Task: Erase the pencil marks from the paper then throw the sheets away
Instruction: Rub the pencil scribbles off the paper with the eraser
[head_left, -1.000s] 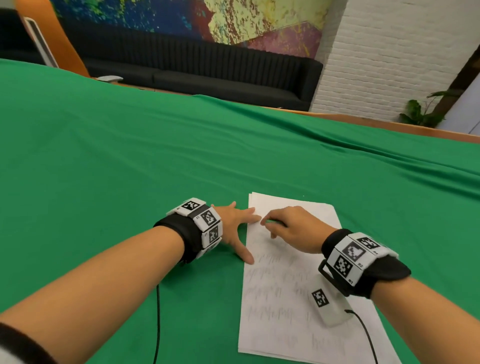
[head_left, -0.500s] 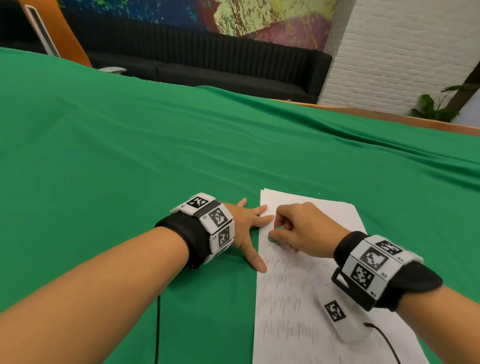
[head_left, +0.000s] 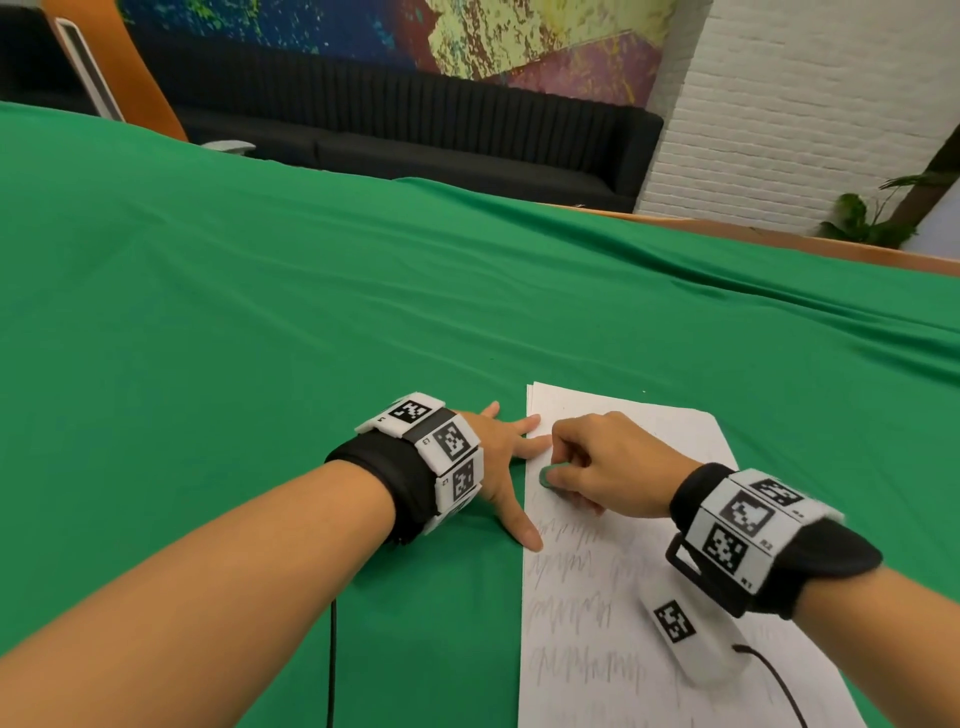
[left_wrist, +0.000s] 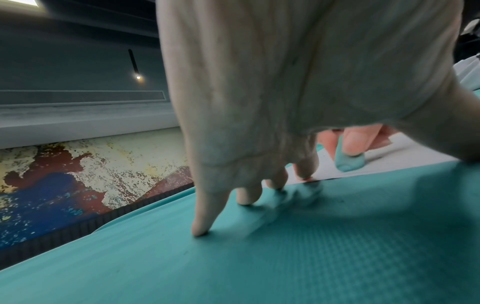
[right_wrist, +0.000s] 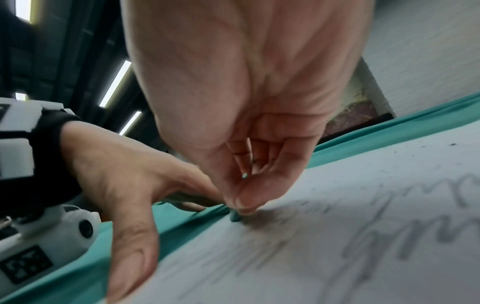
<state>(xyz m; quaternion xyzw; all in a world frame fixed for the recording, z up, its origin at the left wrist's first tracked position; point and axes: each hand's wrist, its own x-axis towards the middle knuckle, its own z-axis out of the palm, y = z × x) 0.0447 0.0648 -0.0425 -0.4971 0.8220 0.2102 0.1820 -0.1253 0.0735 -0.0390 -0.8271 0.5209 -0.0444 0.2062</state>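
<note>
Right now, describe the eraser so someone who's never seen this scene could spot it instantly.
Start at the green tablecloth, then find the stack of white paper near its front edge. At the sheet's left edge, where the pencil scribbles begin, the right hand pinches a small eraser against the page. It is the only green thing on the white paper, a rounded nub poking out under the fingertips.

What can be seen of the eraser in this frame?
The eraser is a small green piece, rounded at its exposed end, mostly hidden in the right hand, whose fingertips pinch it. Its tip presses on the top sheet of paper near the left edge, just above the remaining pencil marks. Its full shape cannot be told.
</note>
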